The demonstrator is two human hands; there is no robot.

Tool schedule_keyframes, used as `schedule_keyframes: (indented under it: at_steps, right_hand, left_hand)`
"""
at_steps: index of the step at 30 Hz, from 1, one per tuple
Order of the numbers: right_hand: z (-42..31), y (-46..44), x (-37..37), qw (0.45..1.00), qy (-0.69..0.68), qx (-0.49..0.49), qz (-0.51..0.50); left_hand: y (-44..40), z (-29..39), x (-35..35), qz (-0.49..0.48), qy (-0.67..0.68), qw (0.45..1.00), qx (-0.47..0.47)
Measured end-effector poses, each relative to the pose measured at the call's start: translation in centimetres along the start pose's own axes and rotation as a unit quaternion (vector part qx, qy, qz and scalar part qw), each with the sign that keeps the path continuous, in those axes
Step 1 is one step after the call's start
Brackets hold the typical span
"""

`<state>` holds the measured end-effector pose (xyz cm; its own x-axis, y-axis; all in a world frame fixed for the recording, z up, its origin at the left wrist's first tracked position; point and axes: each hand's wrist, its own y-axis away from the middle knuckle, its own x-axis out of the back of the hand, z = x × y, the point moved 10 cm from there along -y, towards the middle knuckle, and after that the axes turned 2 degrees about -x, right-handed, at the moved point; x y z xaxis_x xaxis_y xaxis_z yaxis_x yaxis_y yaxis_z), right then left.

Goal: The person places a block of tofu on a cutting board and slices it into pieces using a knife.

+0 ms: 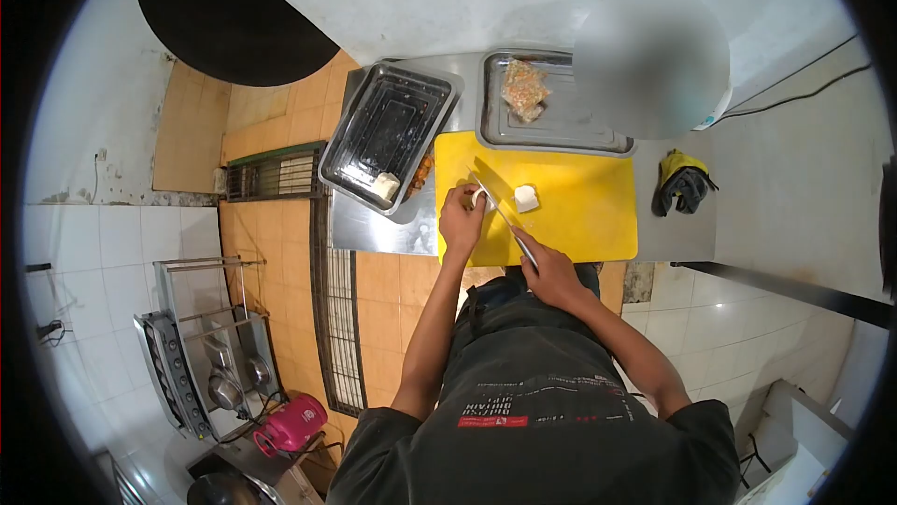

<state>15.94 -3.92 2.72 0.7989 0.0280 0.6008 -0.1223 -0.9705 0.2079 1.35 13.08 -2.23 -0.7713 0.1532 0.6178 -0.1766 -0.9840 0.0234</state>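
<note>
A yellow cutting board (pixel 584 211) lies in front of me on a steel table. My left hand (pixel 462 220) is closed at the board's left side, its fingertips on a small white block (pixel 479 198) that looks like tofu. My right hand (pixel 548 271) is wrapped round the handle of a knife (pixel 500 211). The blade slants up and left across the board, close against the held block; I cannot tell whether it has entered it. To the right of the blade sits another white block (pixel 526 198), with small crumbs just below it.
A dark metal tray (pixel 341 173) at the left holds one pale block (pixel 385 185). Behind the board, another tray (pixel 561 143) holds a bag of orange-and-white food (pixel 524 89), beside a blurred white container (pixel 654 66). Black-and-yellow gloves (pixel 684 183) lie on the right.
</note>
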Motion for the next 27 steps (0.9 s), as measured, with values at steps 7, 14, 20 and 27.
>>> schedule_keyframes:
  at_steps: [7,14,20,27]
  right_hand:
    - [0.4,-0.3,-0.2,1.0,-0.001,0.014,0.019]
    - [0.5,-1.0,-0.3,1.0,0.004,-0.005,0.0]
    - [0.4,-1.6,-0.4,0.999,0.001,0.02,0.025]
    - [0.8,-2.0,-0.9,1.0,0.022,0.013,0.015]
  left_hand:
    - [-0.2,-0.6,-0.2,0.015,-0.01,1.0,-0.013]
    - [-0.1,-0.6,-0.1,0.007,-0.006,1.0,0.006]
    - [-0.2,-0.6,-0.1,0.014,-0.016,1.0,-0.012]
    - [-0.2,-0.6,-0.2,0.005,-0.022,1.0,0.001]
